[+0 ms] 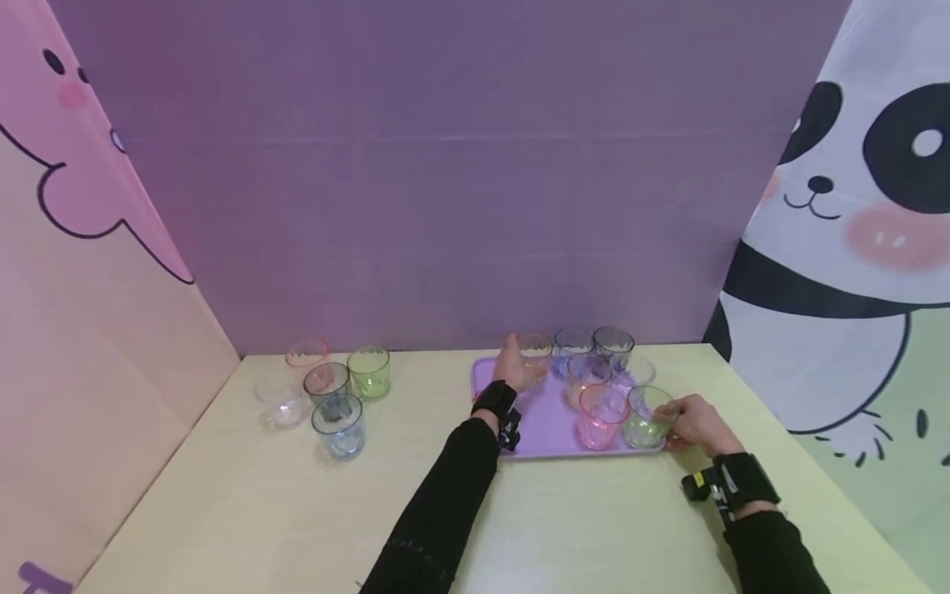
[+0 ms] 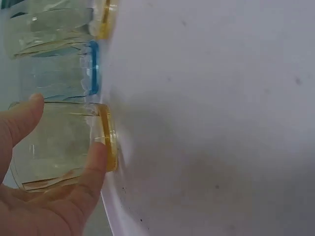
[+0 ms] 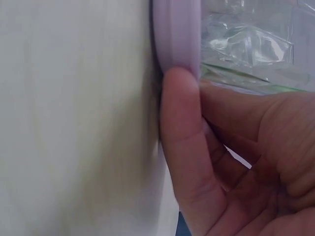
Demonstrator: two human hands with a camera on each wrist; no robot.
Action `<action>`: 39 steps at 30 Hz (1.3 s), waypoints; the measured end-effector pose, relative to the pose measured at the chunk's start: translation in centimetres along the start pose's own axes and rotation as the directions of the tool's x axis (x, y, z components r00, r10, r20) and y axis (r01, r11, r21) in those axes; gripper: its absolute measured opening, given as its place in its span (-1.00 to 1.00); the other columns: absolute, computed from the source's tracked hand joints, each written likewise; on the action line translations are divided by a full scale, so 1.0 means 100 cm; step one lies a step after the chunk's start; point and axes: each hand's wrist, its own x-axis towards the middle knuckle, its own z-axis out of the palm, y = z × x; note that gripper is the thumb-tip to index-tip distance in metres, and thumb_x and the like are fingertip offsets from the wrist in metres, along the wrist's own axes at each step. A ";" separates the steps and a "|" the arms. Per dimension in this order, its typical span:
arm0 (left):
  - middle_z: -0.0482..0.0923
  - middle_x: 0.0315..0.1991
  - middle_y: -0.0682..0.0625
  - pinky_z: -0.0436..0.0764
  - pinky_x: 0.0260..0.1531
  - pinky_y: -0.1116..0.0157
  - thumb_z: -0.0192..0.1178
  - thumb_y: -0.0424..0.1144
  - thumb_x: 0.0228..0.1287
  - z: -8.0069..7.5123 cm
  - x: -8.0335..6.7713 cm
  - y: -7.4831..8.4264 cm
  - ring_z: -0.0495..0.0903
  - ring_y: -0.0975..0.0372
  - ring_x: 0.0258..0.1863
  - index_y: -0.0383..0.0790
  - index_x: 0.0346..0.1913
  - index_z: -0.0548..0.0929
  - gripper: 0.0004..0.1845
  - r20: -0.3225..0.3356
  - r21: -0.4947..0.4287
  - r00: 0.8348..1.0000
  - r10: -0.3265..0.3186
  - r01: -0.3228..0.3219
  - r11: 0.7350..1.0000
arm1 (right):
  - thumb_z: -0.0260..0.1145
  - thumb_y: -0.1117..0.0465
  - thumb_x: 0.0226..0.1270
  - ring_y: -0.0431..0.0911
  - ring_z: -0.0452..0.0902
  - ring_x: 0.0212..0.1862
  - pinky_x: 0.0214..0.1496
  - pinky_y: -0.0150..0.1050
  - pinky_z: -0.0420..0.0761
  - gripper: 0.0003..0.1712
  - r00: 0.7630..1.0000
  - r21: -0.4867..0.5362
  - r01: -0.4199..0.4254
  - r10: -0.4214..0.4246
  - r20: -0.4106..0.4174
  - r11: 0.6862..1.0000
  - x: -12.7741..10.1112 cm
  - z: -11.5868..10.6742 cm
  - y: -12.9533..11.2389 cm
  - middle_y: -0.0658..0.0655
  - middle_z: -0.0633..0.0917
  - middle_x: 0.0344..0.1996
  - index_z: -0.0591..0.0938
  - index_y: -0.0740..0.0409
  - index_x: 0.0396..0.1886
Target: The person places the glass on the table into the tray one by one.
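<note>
A purple tray (image 1: 538, 433) lies on the table with several tinted glasses standing on it. At its back left, my left hand (image 1: 515, 367) holds an amber glass (image 2: 59, 142) by the side, thumb and fingers spread round it. A blue glass (image 2: 59, 76) stands right beside that one. By the tray's front right corner, my right hand (image 1: 701, 422) pinches the tray rim (image 3: 179, 34), one finger against its outer edge. The thumb lies close to the green glass (image 1: 644, 421). A pink glass (image 1: 599, 421) stands left of the green one.
On the table's left stands a second group: a pink glass (image 1: 307, 356), a green glass (image 1: 369, 375), a dark glass (image 1: 326, 384), a clear glass (image 1: 284, 406) and a blue glass (image 1: 340, 431). A purple backdrop (image 1: 445, 206) rises behind the table.
</note>
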 end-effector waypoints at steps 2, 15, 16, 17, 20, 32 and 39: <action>0.50 0.15 -0.41 0.68 -0.05 0.16 0.51 -0.26 -0.02 0.000 0.001 -0.004 0.59 -0.12 0.06 -0.35 0.31 0.26 -0.14 -0.021 0.056 0.997 0.069 -0.068 0.996 | 0.17 0.66 -0.02 -0.14 0.62 -0.45 -0.41 -0.21 0.72 -0.54 1.000 0.006 0.004 -0.004 -0.004 1.000 -0.001 0.000 0.000 0.61 0.50 0.11 0.57 0.61 -0.01; 0.49 0.10 -0.47 0.50 0.21 -0.01 0.48 -0.26 0.02 0.005 -0.003 -0.009 0.51 -0.20 0.14 -0.42 0.29 0.30 -0.20 -0.092 0.142 0.981 0.168 -0.154 0.978 | 0.16 0.65 -0.09 -0.14 0.62 -0.49 -0.44 -0.20 0.72 -0.55 0.999 0.038 0.036 -0.036 -0.018 0.999 -0.002 0.001 0.001 0.60 0.55 0.06 0.59 0.63 -0.08; 0.49 0.10 -0.47 0.50 0.20 -0.02 0.48 -0.26 0.01 0.005 -0.003 -0.010 0.50 -0.21 0.14 -0.42 0.29 0.29 -0.19 -0.097 0.147 0.981 0.166 -0.151 0.978 | 0.16 0.66 -0.09 -0.14 0.62 -0.49 -0.44 -0.20 0.72 -0.55 0.999 0.044 0.034 -0.034 -0.018 0.998 -0.003 0.001 0.001 0.60 0.55 0.06 0.59 0.63 -0.08; 0.48 0.11 -0.47 0.50 0.20 -0.02 0.48 -0.26 0.01 0.006 -0.002 -0.010 0.50 -0.21 0.14 -0.41 0.29 0.29 -0.19 -0.102 0.150 0.981 0.163 -0.146 0.978 | 0.15 0.66 -0.11 -0.14 0.62 -0.48 -0.43 -0.20 0.72 -0.54 0.999 0.045 0.037 -0.037 -0.016 0.998 -0.003 0.001 0.000 0.60 0.55 0.06 0.58 0.64 -0.09; 0.46 0.12 -0.48 0.51 0.19 -0.03 0.48 -0.27 0.00 0.006 -0.002 -0.011 0.49 -0.22 0.14 -0.40 0.27 0.29 -0.20 -0.115 0.156 0.982 0.152 -0.133 0.979 | 0.15 0.66 -0.11 -0.14 0.62 -0.48 -0.43 -0.20 0.72 -0.54 0.999 0.047 0.032 -0.032 -0.014 0.998 -0.004 0.001 0.000 0.60 0.54 0.06 0.58 0.64 -0.08; 0.54 0.06 -0.44 0.54 0.15 0.00 0.48 -0.23 -0.02 0.004 -0.001 -0.014 0.55 -0.17 0.10 -0.42 0.25 0.36 -0.22 -0.112 0.202 0.981 0.161 -0.136 0.970 | 0.16 0.64 -0.05 -0.14 0.62 -0.45 -0.41 -0.19 0.73 -0.59 0.999 0.038 0.027 -0.026 -0.019 0.999 -0.002 0.002 0.001 0.61 0.51 0.10 0.60 0.60 -0.10; 0.54 0.06 -0.43 0.54 0.16 0.02 0.47 -0.27 0.00 -0.003 -0.005 -0.010 0.56 -0.15 0.09 -0.43 0.25 0.35 -0.24 -0.051 0.212 0.987 0.150 -0.136 0.968 | 0.16 0.65 -0.08 -0.13 0.63 -0.45 -0.41 -0.19 0.73 -0.56 1.000 0.036 0.026 -0.025 -0.018 0.999 -0.001 0.002 0.002 0.61 0.52 0.08 0.59 0.61 -0.08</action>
